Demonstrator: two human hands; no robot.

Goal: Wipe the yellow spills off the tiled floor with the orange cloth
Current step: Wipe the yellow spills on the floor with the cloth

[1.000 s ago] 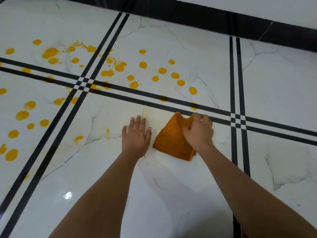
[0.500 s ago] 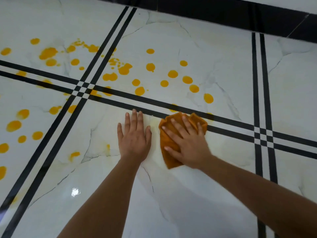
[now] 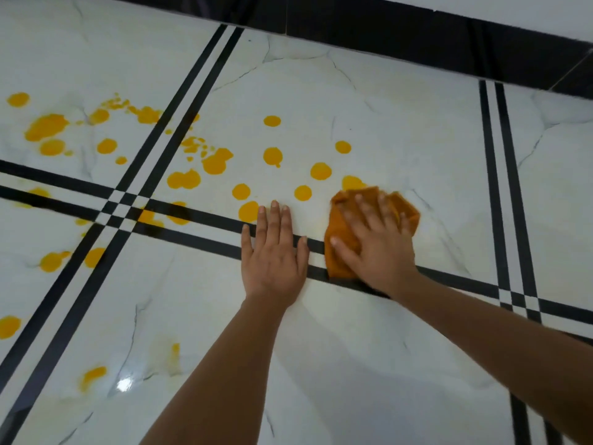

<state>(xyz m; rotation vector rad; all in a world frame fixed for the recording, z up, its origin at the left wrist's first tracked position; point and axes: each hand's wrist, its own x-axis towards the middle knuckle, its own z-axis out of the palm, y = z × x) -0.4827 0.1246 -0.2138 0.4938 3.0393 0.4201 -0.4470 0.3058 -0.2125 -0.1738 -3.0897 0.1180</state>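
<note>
Fingers (image 3: pixel 362 210) spread flat, the right hand (image 3: pixel 375 252) presses the orange cloth (image 3: pixel 335 226) onto yellow spills (image 3: pixel 351 182) right of center; the straight-fingered left hand (image 3: pixel 272 255) likely braces on the tiled floor (image 3: pixel 385 123).

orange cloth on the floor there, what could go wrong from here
1. The left hand lies flat with its fingertips right beside a yellow drop; a small shift could smear it or soil the fingers.
2. The orange cloth is bunched small under the flat right hand, and many spills lie to the left. A faint yellowish streak suggests wiping may spread the liquid rather than lift it.
</note>
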